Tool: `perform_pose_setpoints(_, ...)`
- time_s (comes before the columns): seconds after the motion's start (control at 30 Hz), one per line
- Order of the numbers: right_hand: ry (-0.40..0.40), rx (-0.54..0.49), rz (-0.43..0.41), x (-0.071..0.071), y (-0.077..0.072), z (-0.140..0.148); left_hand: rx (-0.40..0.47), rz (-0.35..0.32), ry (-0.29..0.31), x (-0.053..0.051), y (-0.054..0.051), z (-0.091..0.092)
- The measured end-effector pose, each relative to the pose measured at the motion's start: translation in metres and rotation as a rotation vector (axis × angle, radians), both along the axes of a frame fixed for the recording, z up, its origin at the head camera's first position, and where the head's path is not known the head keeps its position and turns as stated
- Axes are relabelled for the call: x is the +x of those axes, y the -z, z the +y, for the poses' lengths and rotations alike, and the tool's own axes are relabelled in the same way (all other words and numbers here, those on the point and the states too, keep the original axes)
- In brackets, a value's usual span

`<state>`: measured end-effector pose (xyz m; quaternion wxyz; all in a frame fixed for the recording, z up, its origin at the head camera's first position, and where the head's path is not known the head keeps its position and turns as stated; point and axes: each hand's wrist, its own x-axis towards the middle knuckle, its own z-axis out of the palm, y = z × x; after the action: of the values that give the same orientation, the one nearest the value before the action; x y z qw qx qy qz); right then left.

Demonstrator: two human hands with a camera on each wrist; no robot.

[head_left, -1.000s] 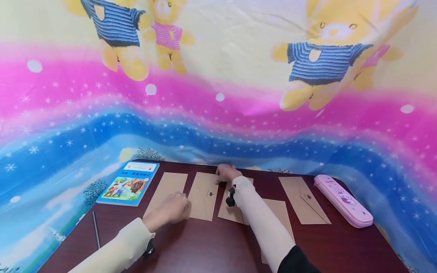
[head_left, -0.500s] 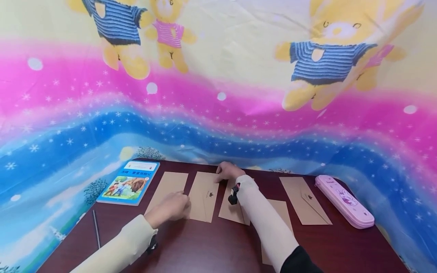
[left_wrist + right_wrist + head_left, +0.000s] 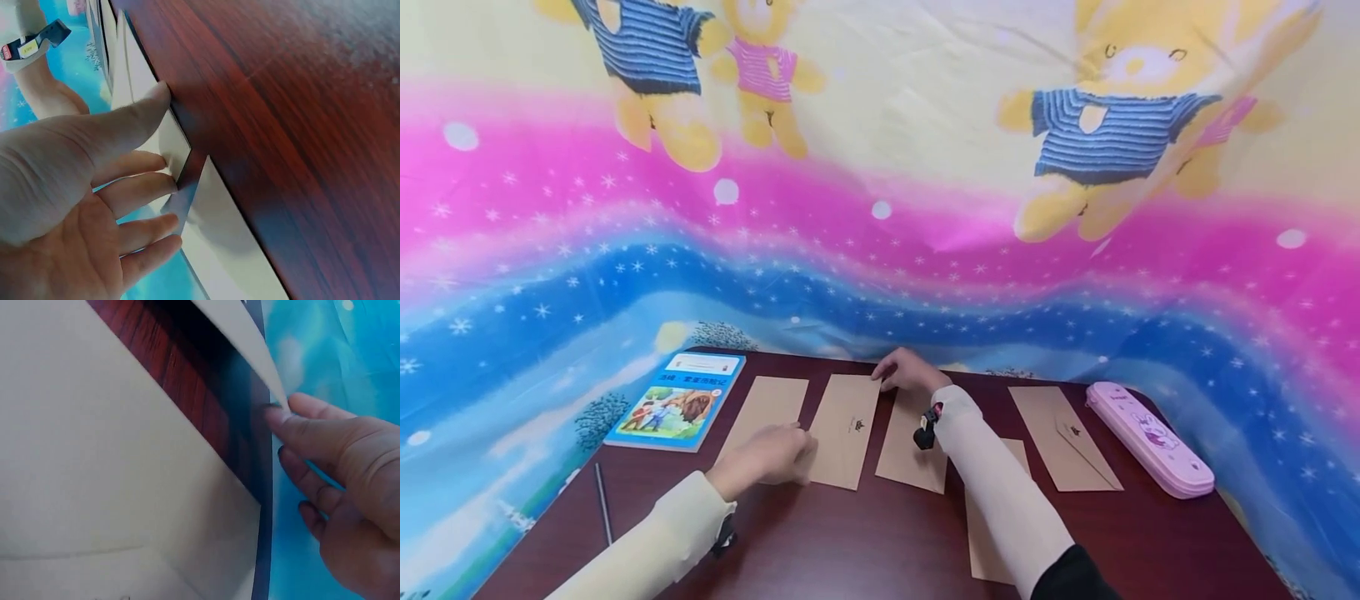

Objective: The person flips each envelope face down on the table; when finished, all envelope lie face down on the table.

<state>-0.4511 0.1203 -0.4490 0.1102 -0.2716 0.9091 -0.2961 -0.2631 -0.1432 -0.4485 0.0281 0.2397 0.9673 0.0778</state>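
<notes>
In the head view my right hand (image 3: 912, 372) pinches the far right corner of a brown envelope (image 3: 842, 429), second from the left. The right wrist view shows that envelope's corner (image 3: 272, 378) raised off the table between thumb and index finger; other fingers hang loose. By the same envelope's near left corner is my left hand (image 3: 767, 460). In the left wrist view the left hand's thumb (image 3: 147, 112) touches the envelope's near edge, and its extended fingers lie along the left edge. A leftmost envelope (image 3: 775, 400) lies partly under the left hand.
A third envelope (image 3: 902, 458), a fourth envelope (image 3: 988, 533) partly under the right forearm, and a fifth envelope (image 3: 1063, 437) lie rightward. A pink pencil case (image 3: 1150, 439) is at far right. A blue book (image 3: 677, 404) and dark pen (image 3: 603, 504) are at left. A patterned cloth (image 3: 880, 275) borders the table.
My right hand has shifted slightly up and to the right. The second envelope has tilted, and its flap line no longer shows. The left hand has barely moved.
</notes>
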Motion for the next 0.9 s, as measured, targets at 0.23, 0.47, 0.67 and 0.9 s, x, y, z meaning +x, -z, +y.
perform_pose_setpoints(0.23, 0.008, -0.040, 0.056, -0.001, -0.002, 0.003, -0.004, -0.041, -0.009, 0.001, 0.000, -0.003)
perform_pose_setpoints(0.47, 0.005, -0.135, 0.039, -0.001, -0.012, -0.003, -0.001, -0.092, 0.007, 0.007, 0.000, -0.002)
perform_pose_setpoints(0.67, -0.026, -0.237, -0.004, 0.001, -0.016, -0.007, 0.025, -0.094, 0.022, 0.013, 0.001, 0.000)
perform_pose_setpoints(0.9, -0.049, -0.308, -0.007, 0.002, -0.017, -0.017, 0.017, -0.024, 0.093, 0.014, 0.003, 0.005)
